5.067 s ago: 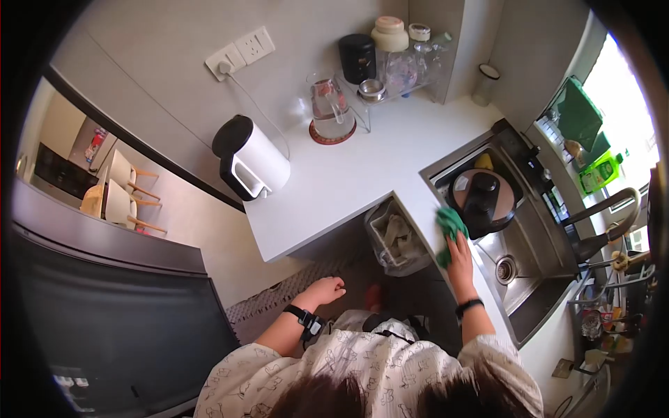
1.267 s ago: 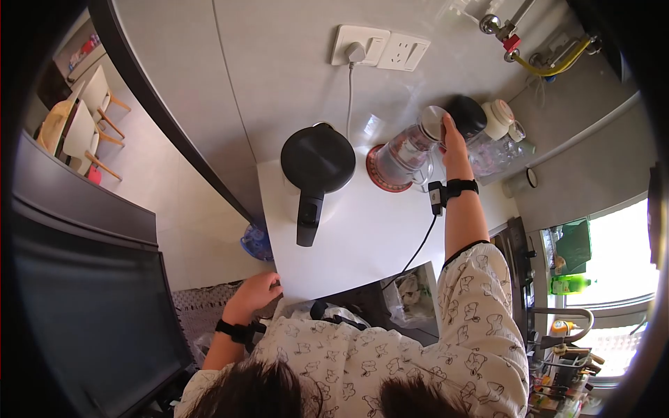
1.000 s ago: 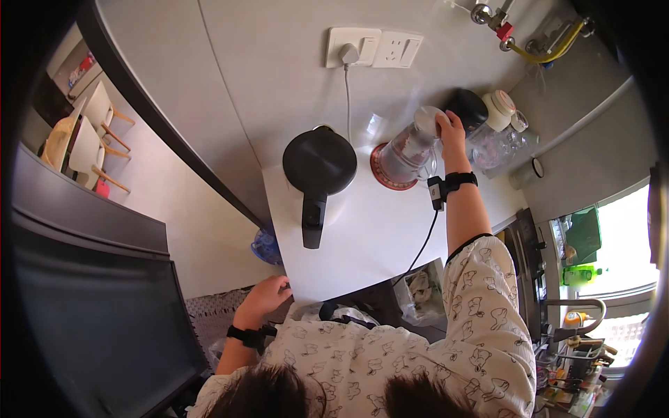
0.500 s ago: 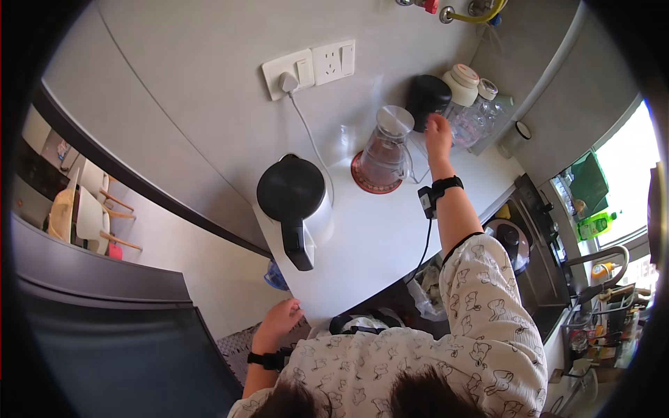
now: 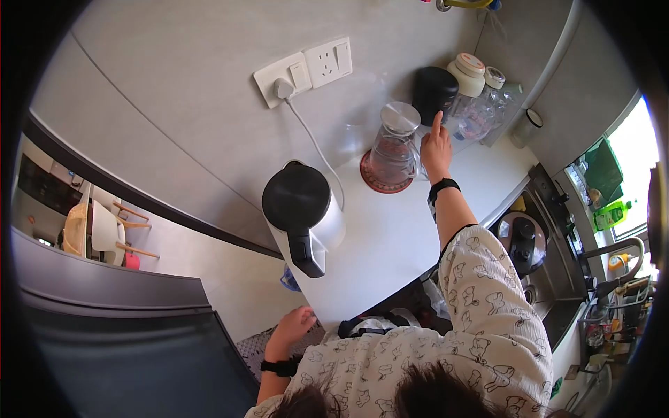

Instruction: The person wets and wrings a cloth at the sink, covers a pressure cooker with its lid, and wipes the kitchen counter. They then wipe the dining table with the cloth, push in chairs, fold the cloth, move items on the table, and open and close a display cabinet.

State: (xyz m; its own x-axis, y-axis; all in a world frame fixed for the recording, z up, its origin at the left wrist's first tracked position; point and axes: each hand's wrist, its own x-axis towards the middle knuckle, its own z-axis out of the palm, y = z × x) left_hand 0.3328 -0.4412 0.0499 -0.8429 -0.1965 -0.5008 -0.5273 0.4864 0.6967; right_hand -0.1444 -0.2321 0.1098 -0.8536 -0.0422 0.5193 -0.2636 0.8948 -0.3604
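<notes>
My right hand (image 5: pixel 437 151) reaches across the counter with its index finger stretched out and holds nothing. The fingertip is at the lower front of a black rounded container (image 5: pixel 433 94); whether it touches cannot be made out. Just left of that hand stands a clear glass pitcher (image 5: pixel 392 155) with a metal lid, on a red patterned coaster (image 5: pixel 366 174). My left hand (image 5: pixel 295 326) hangs by the counter's near left corner, fingers loosely bent and nothing in them. A white electric kettle (image 5: pixel 331 230) with a black lid and handle is nearest to it on the counter.
Behind the black container are a cream-lidded jar (image 5: pixel 467 74) and clear plastic bottles (image 5: pixel 479 117). A plug with a white cord (image 5: pixel 315 139) sits in the wall socket (image 5: pixel 282 80). To the right lie a sink (image 5: pixel 557 282) and a dark-lidded pot (image 5: pixel 523 244).
My right hand has drawn back slightly from the black container, and its index finger now points out. My left hand remains near the counter corner. The whole view has shifted a little.
</notes>
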